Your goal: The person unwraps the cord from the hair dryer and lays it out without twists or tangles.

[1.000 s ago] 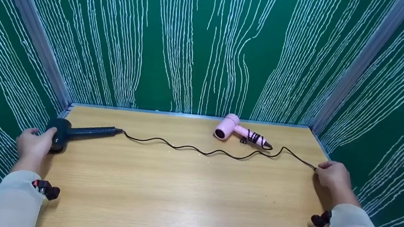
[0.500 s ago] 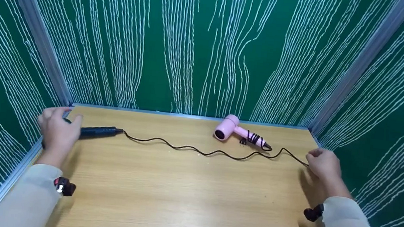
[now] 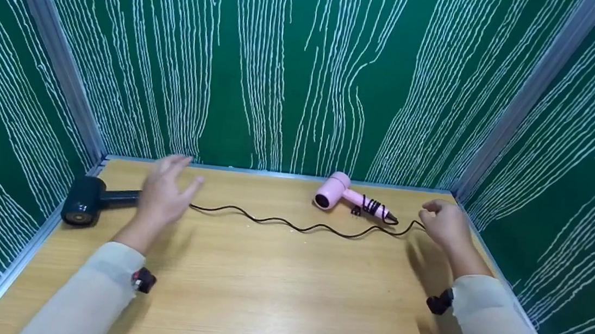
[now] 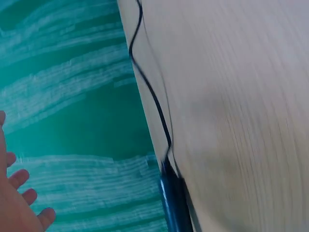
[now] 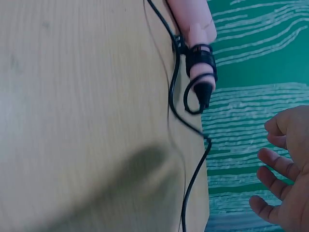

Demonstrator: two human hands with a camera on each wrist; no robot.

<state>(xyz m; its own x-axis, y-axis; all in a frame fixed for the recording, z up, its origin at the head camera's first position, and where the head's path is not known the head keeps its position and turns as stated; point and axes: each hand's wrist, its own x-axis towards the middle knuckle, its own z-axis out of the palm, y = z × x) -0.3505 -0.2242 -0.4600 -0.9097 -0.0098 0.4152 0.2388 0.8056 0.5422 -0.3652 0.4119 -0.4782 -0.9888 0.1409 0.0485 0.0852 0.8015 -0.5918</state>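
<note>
A dark teal hair dryer (image 3: 84, 202) lies at the left of the table, its handle pointing right. Its wavy black cord (image 3: 276, 220) stretches across to the right. My left hand (image 3: 164, 189) hovers over the handle's end with fingers spread, hiding where handle meets cord. In the left wrist view, the handle tip (image 4: 175, 203) lies apart from those fingers. My right hand (image 3: 447, 225) is above the cord's right part, covering the cord's end in the head view. Its loosely bent fingers (image 5: 275, 159) hold nothing in the right wrist view. A pink hair dryer (image 3: 332, 191) lies near it.
The pink dryer's own black cord (image 3: 374, 205) is wound round its handle, with the plug (image 3: 356, 211) beside it. Green walls (image 3: 295, 79) with white streaks enclose the wooden table (image 3: 274, 290) at the back and both sides. A metal edge (image 3: 253, 171) runs along the back.
My left hand has let go of the teal dryer's head and moved right over its handle. My right hand has released the cord's end and shifted left. Both dryers stay put.
</note>
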